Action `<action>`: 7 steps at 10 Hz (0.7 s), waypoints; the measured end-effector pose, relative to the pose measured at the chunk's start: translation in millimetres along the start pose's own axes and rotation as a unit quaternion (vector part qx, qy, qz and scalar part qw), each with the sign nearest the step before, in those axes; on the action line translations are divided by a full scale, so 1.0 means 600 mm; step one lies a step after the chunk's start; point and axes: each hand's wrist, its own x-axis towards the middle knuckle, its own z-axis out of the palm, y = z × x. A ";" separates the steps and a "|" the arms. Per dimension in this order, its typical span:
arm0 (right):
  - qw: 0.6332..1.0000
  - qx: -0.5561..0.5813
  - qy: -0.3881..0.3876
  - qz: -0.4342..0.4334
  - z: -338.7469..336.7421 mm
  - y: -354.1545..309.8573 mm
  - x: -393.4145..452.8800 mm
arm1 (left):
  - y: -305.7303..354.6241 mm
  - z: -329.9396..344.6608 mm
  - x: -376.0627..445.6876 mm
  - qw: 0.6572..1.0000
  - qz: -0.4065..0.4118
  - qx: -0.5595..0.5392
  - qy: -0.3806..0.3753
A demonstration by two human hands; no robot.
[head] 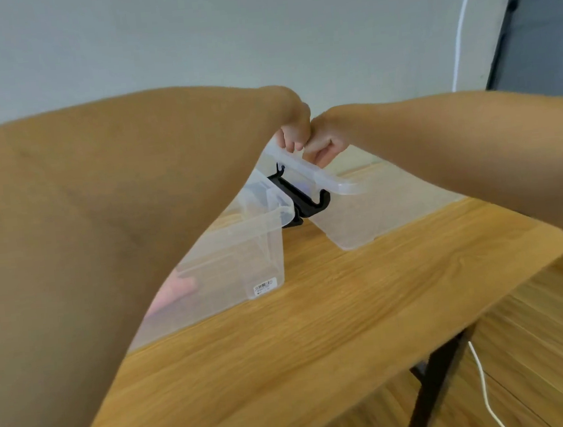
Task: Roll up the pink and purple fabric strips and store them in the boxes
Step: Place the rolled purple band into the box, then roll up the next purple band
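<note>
1. Both hands are meeting at the far box (359, 212): the left hand (294, 133) and right hand (326, 143) are touching each other, with fingers curling over the edge of its clear lid (317, 175).
2. Judgement: the lid is being gripped at one end so it can be seated or lifted off; which of the two cannot be told.
3. The black latch (306, 199) is hanging loose beneath the lid, not clipped, which fits a lid in mid-handling.
4. The near box (242, 251) is sitting on the wooden worktop (317, 313), just beside the far one, presumably to keep both within easy reach.
5. A pink fabric strip (174, 292) is showing blurred through the near box's wall; whether it is rolled is hard to make out.
6. No purple strip can be picked out with certainty; dark shapes inside the near box are indistinct.
7. The left forearm is hiding most of the near box and worktop.
</note>
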 end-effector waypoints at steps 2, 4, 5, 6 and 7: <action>0.995 -0.033 0.093 -0.014 0.001 -0.102 -0.023 | -0.032 -0.028 -0.137 0.998 -0.006 -0.033 0.049; 0.980 -0.094 0.162 -0.063 0.064 -0.214 -0.174 | -0.083 -0.018 -0.275 0.997 -0.042 -0.029 0.062; 0.973 -0.127 0.159 -0.111 0.126 -0.278 -0.221 | -0.134 0.024 -0.349 0.998 -0.055 -0.016 0.024; 0.966 -0.142 0.147 -0.156 0.191 -0.346 -0.262 | -0.223 0.091 -0.396 0.992 -0.124 -0.018 -0.003; 0.950 -0.175 0.140 -0.217 0.257 -0.414 -0.309 | -0.263 0.117 -0.503 0.983 -0.175 -0.029 0.038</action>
